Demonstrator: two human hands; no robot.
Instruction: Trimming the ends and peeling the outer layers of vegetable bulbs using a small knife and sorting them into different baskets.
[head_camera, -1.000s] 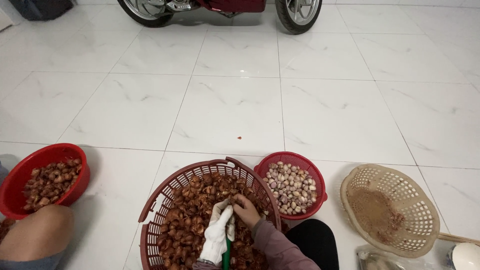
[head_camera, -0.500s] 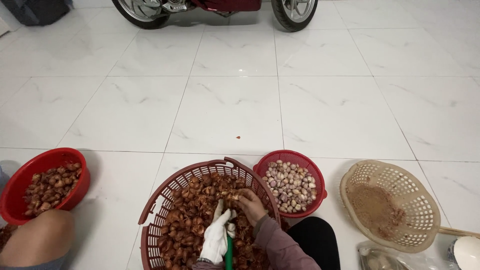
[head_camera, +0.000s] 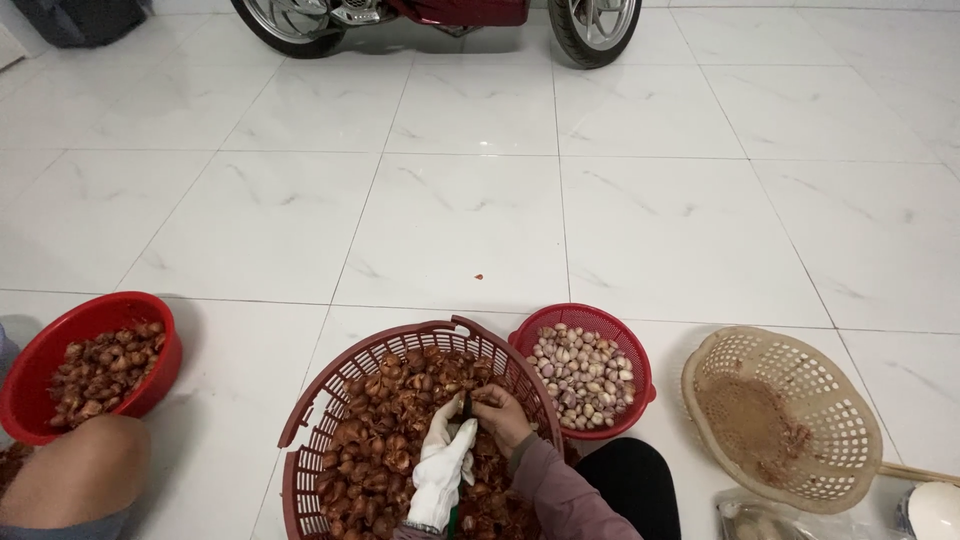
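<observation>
Red basket (head_camera: 300, 440) holds shallots (head_camera: 385, 430); bowl (head_camera: 640, 350), peeled bulbs (head_camera: 585, 375).

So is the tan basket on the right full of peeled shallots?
No, the tan basket holds only brownish scraps; the peeled shallots sit in the small red basket.

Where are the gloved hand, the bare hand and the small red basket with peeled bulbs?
Gloved hand (head_camera: 441, 462): head view, on the white glove's back.
Bare hand (head_camera: 503, 412): head view, on the knuckles.
Small red basket (head_camera: 583, 311): head view, on its far rim.
</observation>
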